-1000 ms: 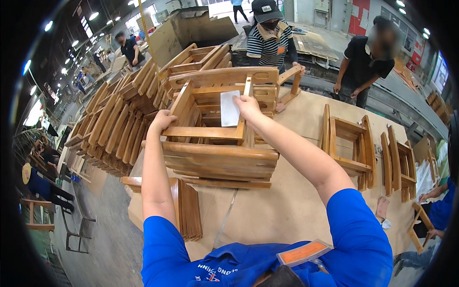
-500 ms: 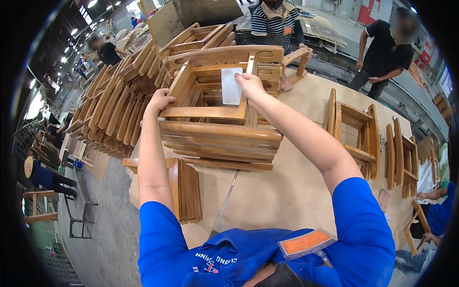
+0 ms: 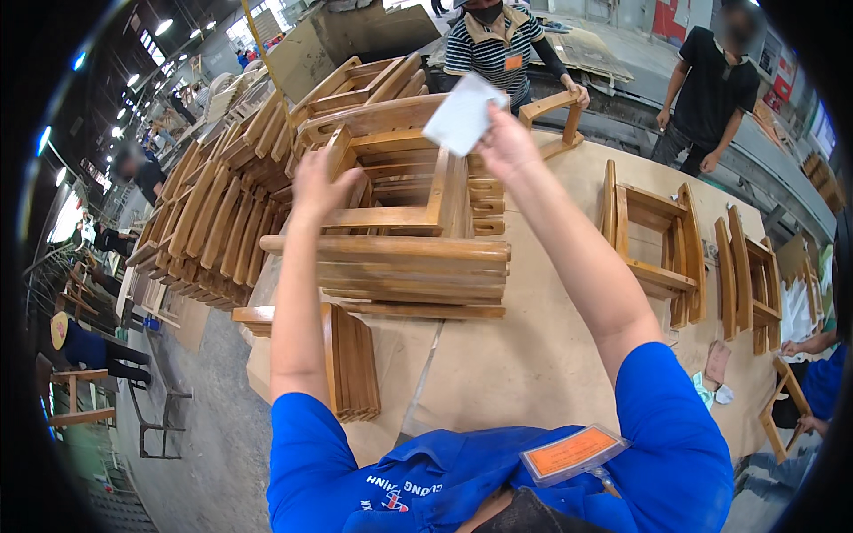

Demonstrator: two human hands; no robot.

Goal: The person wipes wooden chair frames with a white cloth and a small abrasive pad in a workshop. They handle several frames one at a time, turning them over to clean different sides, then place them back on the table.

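Observation:
My right hand (image 3: 508,142) pinches a pale grey rectangular sheet (image 3: 464,115) and holds it up above the far right corner of a wooden frame. That varnished brown frame (image 3: 382,218) lies on top of a stack of similar wooden frames (image 3: 400,266) in front of me. Over the frame's left side is my left hand (image 3: 324,185), slightly blurred, its thumb and fingers apart and nothing in it. Whether its fingertips touch the wood I cannot tell.
Brown board covers the table (image 3: 533,355). A bundle of wooden slats (image 3: 351,364) stands at its near left. More frames (image 3: 657,240) are at the right, stacked wooden parts (image 3: 209,213) at the left. Across the table a person in a striped shirt (image 3: 498,53) holds a wooden piece (image 3: 555,115).
My right hand has lifted the pale sheet from inside the frame, upward and away to the right. My left hand has come off the frame's left side and moved slightly right.

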